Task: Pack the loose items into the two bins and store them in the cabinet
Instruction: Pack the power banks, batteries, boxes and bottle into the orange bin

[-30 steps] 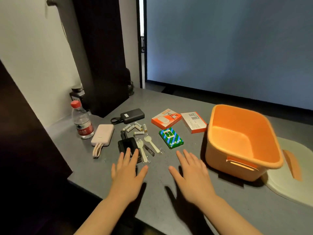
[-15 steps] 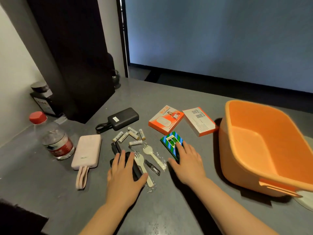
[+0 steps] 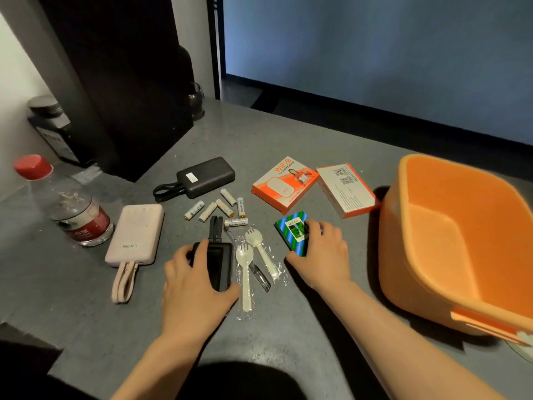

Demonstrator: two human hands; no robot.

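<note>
While the left hand (image 3: 196,280) curls around the black device (image 3: 219,264) and the right hand (image 3: 323,255) closes on the green-striped pack (image 3: 292,230), both on the desk (image 3: 288,336) beside the empty orange bin (image 3: 461,241), lifting could snag the 2 wrapped sporks (image 3: 253,261) between them.

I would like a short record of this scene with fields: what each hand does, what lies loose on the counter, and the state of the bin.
left hand: curled around the small black device, which lies on the counter
right hand: fingers closing on the green and blue striped box
loose items: six batteries, two wrapped white sporks, black power bank, pink power bank, two orange and white boxes
also on counter: water bottle
orange bin: empty, at the right
packed so far: nothing
</note>
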